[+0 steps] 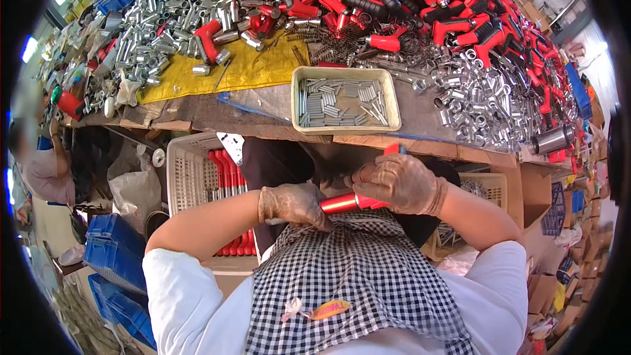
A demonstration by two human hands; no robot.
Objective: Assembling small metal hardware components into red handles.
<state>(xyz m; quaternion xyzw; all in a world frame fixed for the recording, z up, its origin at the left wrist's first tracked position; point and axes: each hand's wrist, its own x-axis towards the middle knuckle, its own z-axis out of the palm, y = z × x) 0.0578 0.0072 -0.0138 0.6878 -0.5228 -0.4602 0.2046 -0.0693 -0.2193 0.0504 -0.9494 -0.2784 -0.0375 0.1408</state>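
Both my hands wear thin, dirty gloves and meet in front of my checked apron. My left hand grips one end of a shiny red metal tube. My right hand closes over its other end, where a red plastic handle part sticks up behind the fingers. Just beyond my hands, on the bench edge, stands a cream tray holding several small metal pins.
The bench carries heaps of red and black tool handles, silver metal sleeves, springs and a yellow cloth. A white basket of red tubes sits at my lower left. Blue crates stand on the floor. Another person sits far left.
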